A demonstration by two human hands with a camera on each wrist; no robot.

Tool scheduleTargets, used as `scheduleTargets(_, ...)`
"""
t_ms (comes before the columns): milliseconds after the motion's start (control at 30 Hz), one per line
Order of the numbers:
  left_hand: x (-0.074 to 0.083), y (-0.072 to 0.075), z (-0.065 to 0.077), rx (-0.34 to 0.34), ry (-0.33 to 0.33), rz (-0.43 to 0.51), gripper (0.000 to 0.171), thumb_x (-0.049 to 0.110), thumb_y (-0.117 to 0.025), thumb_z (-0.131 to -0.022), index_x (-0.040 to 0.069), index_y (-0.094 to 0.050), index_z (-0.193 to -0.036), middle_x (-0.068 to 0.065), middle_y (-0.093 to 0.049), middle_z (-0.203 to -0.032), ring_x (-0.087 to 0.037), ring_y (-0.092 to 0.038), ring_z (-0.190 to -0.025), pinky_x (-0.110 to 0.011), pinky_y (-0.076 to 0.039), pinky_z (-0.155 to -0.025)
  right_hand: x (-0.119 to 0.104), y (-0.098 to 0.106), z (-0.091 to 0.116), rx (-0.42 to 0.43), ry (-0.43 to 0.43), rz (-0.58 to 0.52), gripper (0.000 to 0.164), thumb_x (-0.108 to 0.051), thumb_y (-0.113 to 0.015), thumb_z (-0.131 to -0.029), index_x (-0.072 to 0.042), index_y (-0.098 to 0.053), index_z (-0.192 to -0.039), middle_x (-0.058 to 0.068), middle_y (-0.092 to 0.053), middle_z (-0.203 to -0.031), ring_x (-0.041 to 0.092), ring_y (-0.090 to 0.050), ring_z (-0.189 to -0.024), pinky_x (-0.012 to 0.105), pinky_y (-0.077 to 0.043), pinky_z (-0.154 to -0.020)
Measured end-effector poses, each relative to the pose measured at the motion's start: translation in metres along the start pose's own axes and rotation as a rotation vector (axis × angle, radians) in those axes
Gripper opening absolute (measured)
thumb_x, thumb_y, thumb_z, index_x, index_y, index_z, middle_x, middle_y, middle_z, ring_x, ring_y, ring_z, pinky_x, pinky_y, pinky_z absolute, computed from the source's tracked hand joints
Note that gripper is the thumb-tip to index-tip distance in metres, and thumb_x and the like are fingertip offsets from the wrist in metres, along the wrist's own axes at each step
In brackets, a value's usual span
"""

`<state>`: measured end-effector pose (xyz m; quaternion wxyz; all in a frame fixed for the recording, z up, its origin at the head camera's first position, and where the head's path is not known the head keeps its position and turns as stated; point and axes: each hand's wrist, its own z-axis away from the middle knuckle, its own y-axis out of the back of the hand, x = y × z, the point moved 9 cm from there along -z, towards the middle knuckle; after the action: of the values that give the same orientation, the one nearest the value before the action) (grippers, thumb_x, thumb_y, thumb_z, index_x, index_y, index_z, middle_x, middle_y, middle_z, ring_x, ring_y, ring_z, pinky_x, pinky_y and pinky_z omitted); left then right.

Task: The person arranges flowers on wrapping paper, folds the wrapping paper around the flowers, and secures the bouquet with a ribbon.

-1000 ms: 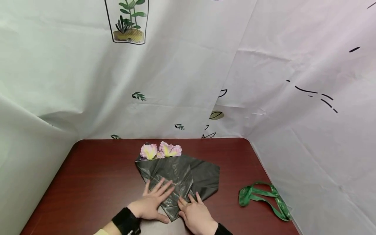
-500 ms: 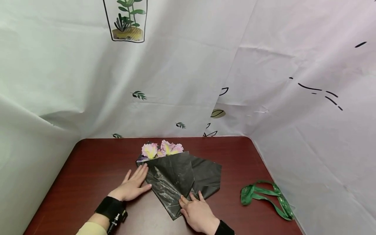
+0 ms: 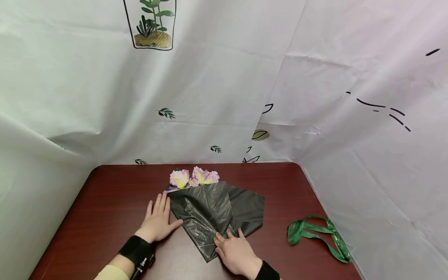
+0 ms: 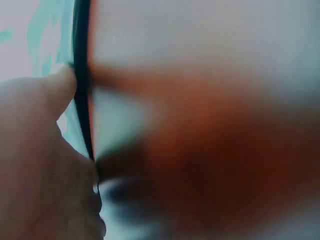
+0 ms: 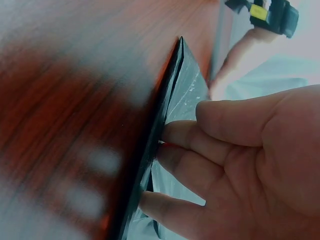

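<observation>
A sheet of shiny black wrapping paper (image 3: 203, 210), folded to a point at the near end, lies around a bunch of pink and yellow flowers (image 3: 180, 179) whose heads show above its far edge. The stems are hidden. My left hand (image 3: 156, 219) lies flat along the wrap's left edge, fingertips at the upper left corner and thumb at the side. With straight fingers my right hand (image 3: 238, 252) presses on the paper near its lower right edge. In the right wrist view, those fingertips rest on the black wrapping paper (image 5: 182, 95). The left wrist view is mostly blurred.
A green ribbon (image 3: 318, 235) lies loosely looped near the right edge of the reddish-brown table (image 3: 105, 210). White printed cloth (image 3: 210, 77) hangs behind the table and along both sides.
My left hand has moved off the middle of the wrap to its left edge, up toward the flowers. The right hand has stayed in place on the paper.
</observation>
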<state>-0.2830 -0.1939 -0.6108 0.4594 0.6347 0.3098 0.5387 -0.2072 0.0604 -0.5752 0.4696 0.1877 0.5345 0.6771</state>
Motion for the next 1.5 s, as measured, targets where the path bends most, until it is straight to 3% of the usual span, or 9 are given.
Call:
scheduleTargets(133, 0.050, -0.012, 0.017, 0.035, -0.159, -0.050, 0.100, 0.064, -0.060, -0.108, -0.014, -0.035, -0.167, -0.029, -0.017, -0.181, -0.048, -0.013, -0.168, -0.071, -0.003, -0.133, 0.001, -0.001, -0.001, -0.021, -0.013, 0.003, 0.042, -0.041, -0.059, -0.115, -0.026, -0.072, -0.152, -0.009, -0.062, -0.160, 0.034, -0.057, -0.151, 0.073, -0.040, -0.119)
scheduleTargets(267, 0.108, -0.024, 0.033, -0.108, -0.330, -0.033, 0.090, 0.060, -0.059, -0.111, -0.002, -0.036, -0.172, -0.018, -0.023, -0.183, -0.041, -0.018, -0.169, -0.069, -0.012, -0.133, 0.004, -0.002, -0.003, -0.048, -0.034, 0.001, 0.042, -0.042, -0.059, -0.115, -0.028, -0.071, -0.153, -0.011, -0.060, -0.162, 0.032, -0.056, -0.152, 0.074, -0.038, -0.120)
scheduleTargets(333, 0.121, -0.036, 0.038, -0.200, -0.365, 0.011, 0.086, 0.062, -0.058, -0.111, 0.007, -0.038, -0.174, -0.013, -0.023, -0.184, -0.039, -0.018, -0.170, -0.063, -0.008, -0.136, 0.005, -0.002, -0.004, -0.050, -0.039, 0.006, 0.043, -0.043, -0.058, -0.115, -0.030, -0.070, -0.154, -0.012, -0.060, -0.162, 0.030, -0.055, -0.153, 0.076, -0.036, -0.121)
scheduleTargets(467, 0.120, -0.053, 0.038, -0.302, -0.363, 0.149, 0.082, 0.066, -0.055, -0.111, 0.021, -0.037, -0.177, -0.008, -0.018, -0.186, -0.035, -0.010, -0.172, -0.063, 0.003, -0.135, 0.012, -0.003, -0.001, -0.022, -0.017, 0.016, 0.044, -0.044, -0.056, -0.116, -0.034, -0.066, -0.158, -0.016, -0.055, -0.165, 0.033, -0.050, -0.157, 0.079, -0.031, -0.122)
scheduleTargets(800, 0.107, -0.064, 0.035, -0.293, -0.387, 0.242, 0.083, 0.070, -0.053, -0.109, 0.029, -0.032, -0.178, -0.004, -0.010, -0.188, -0.030, 0.001, -0.173, -0.067, 0.006, -0.132, 0.062, 0.022, -0.001, 0.078, -0.069, 0.031, 0.046, -0.037, -0.055, -0.118, -0.026, -0.063, -0.161, -0.001, -0.053, -0.170, 0.048, -0.036, -0.162, 0.082, -0.016, -0.126)
scheduleTargets(1000, 0.103, -0.072, 0.034, -0.289, -0.404, 0.217, 0.083, 0.072, -0.049, -0.109, 0.030, -0.029, -0.179, -0.001, -0.008, -0.188, -0.023, 0.006, -0.173, -0.050, 0.020, -0.132, 0.034, 0.023, -0.002, 0.203, -0.069, 0.095, 0.052, -0.038, -0.055, -0.118, -0.019, -0.055, -0.166, 0.009, -0.050, -0.172, 0.047, -0.031, -0.165, 0.079, -0.024, -0.125)
scheduleTargets(1200, 0.105, -0.072, 0.033, -0.322, -0.409, 0.233, 0.091, 0.074, -0.053, -0.107, 0.027, -0.024, -0.180, 0.000, -0.005, -0.188, -0.023, 0.009, -0.173, -0.068, 0.009, -0.132, 0.008, -0.018, 0.001, 0.017, 0.085, 0.014, 0.065, -0.056, -0.043, -0.117, -0.027, -0.040, -0.175, -0.002, -0.030, -0.183, 0.032, -0.028, -0.168, 0.065, -0.030, -0.130)
scheduleTargets(1367, 0.092, -0.061, 0.029, -0.263, -0.386, 0.210, 0.113, 0.083, -0.065, -0.094, 0.024, -0.023, -0.180, 0.000, -0.010, -0.188, -0.017, 0.007, -0.172, -0.074, -0.001, -0.128, 0.012, -0.024, 0.003, 0.037, 0.078, -0.014, 0.066, -0.058, -0.046, -0.115, -0.027, -0.043, -0.174, -0.001, -0.030, -0.183, 0.032, -0.030, -0.167, 0.066, -0.032, -0.128)
scheduleTargets(1500, 0.081, -0.043, 0.023, -0.284, -0.349, 0.212, 0.114, 0.078, -0.072, -0.094, 0.015, -0.028, -0.179, -0.007, -0.012, -0.187, -0.028, 0.000, -0.173, -0.075, 0.000, -0.129, 0.012, -0.025, 0.003, 0.042, 0.058, -0.047, 0.068, -0.061, -0.048, -0.113, -0.028, -0.045, -0.173, -0.001, -0.032, -0.182, 0.031, -0.031, -0.167, 0.068, -0.033, -0.127)
